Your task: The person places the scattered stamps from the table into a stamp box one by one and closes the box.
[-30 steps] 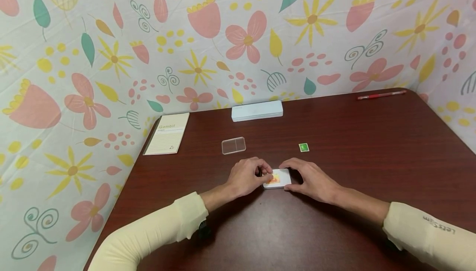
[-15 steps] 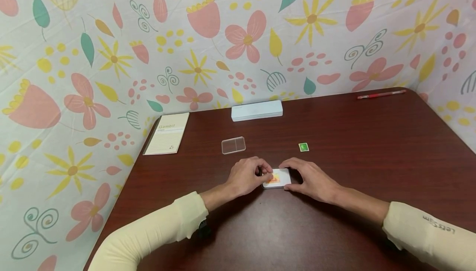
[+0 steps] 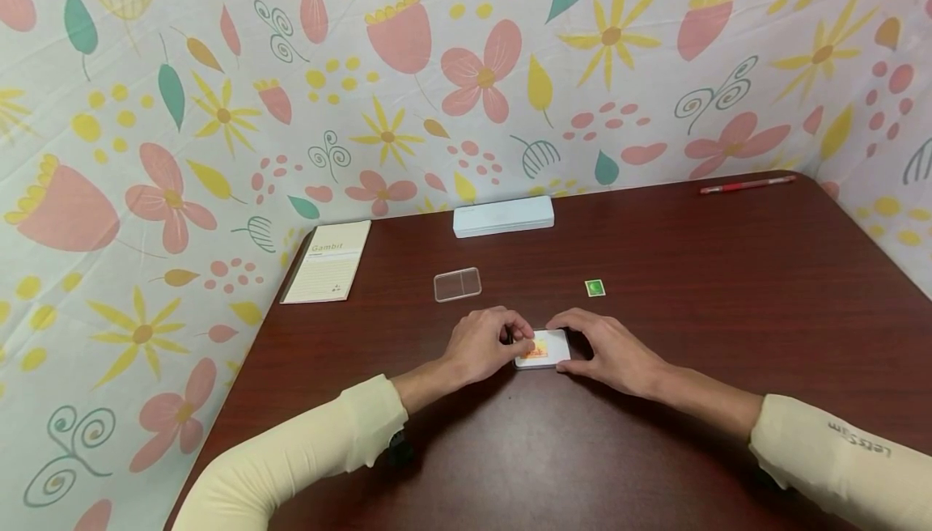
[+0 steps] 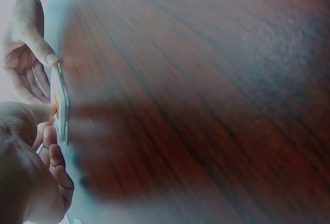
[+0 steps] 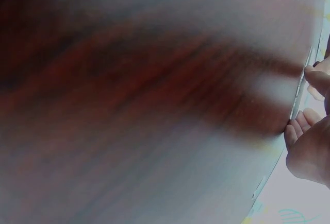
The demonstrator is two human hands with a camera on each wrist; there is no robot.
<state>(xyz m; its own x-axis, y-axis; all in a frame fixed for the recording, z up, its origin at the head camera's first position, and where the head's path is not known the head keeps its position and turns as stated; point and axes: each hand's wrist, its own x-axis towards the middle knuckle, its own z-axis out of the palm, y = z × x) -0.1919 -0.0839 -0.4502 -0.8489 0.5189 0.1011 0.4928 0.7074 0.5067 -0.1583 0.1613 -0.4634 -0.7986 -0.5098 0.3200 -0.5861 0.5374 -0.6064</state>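
Note:
A small flat white case (image 3: 557, 346) with a dark rim and rounded corners lies between both hands. On its left half sits an orange-and-yellow picture piece (image 3: 537, 350), partly covered by a thumb. The left hand (image 3: 484, 345) has its fingers curled at the case's left end, its thumb pressing on the picture piece. The right hand (image 3: 619, 353) grips the right end, thumb on the near edge and forefinger on the far one. Edge-on, the case (image 4: 63, 105) shows in the left wrist view. Beyond the hands lies a small green picture square (image 3: 595, 288).
A clear rectangular lid or tray (image 3: 458, 285) lies behind the left hand. Further back are a notepad (image 3: 331, 264), a pale blue box (image 3: 504, 218) and a red pen (image 3: 747, 185). A flowered cloth (image 3: 437, 110) hangs along the edges of the dark wooden table (image 3: 699, 272).

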